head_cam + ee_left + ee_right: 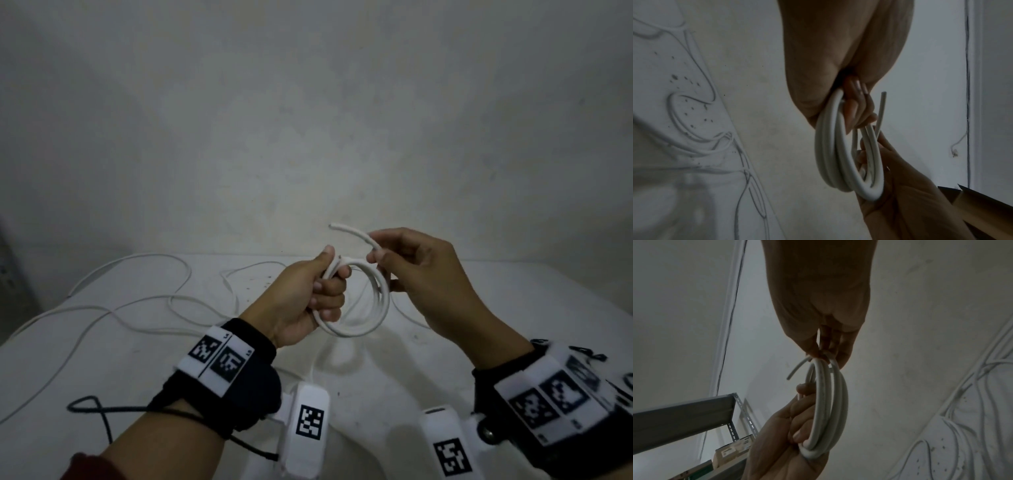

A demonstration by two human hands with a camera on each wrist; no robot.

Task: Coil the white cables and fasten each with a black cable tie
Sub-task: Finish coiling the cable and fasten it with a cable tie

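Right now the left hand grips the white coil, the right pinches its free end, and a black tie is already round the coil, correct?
No tie yet. The head view shows the coil bare, gripped by the left hand; the right hand pinches the free end.

Right hand [818,308] pinches top of white cable coil [830,410]; left hand [785,443] grips coil's lower part. Free cable end [795,369] points left. Metal shelf [684,418] lower left.

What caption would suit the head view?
Left hand grips a coiled white cable while right hand pinches its loose end above the table.
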